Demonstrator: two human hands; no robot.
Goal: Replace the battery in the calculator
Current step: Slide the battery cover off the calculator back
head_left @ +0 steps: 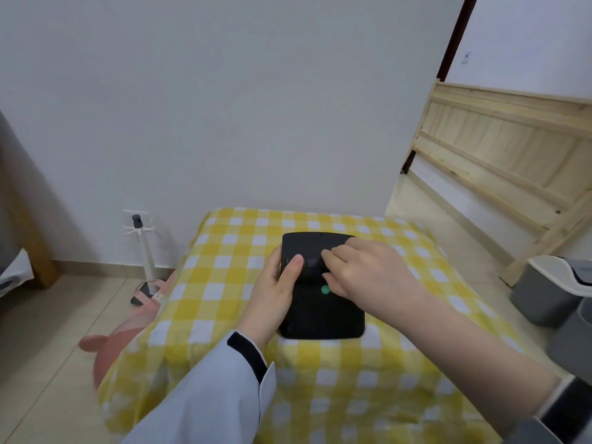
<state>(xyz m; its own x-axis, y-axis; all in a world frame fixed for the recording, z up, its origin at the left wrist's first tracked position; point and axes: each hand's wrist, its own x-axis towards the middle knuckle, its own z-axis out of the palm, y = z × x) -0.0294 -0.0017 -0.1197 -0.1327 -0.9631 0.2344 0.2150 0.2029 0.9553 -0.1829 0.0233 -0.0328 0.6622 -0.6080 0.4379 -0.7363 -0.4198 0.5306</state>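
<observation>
A flat black plastic calculator (322, 302) lies with its back side up on a small table covered by a yellow and white checked cloth (224, 302). It sits a little beyond the middle of the table top, with its long side running from 6 o'clock to 12 o'clock. On its back there is a small round green sticker (325, 290), a little toward 3 o'clock from the centre.

The left hand (278, 291) comes in from 7 o'clock in a light blue sleeve with a dark cuff (246, 354). It grips the calculator's edge at the 9 o'clock side, and its thumb (293, 265) presses flat on the back. The right hand (368, 270), with a bare forearm, comes in from 4 o'clock. Its fingers are curled and their tips (330, 255) touch the upper half of the back, just beside the left thumb; I cannot tell if they pinch something there or only press.

On the floor at 9 o'clock from the table stands a thin white pole stand with a dark top (144, 248), and a pink plush toy (112, 341) lies against the table's edge. At 2 o'clock a pale wooden slatted frame (499, 155) leans on the wall, and grey plastic bins (551, 293) stand at 3 o'clock
</observation>
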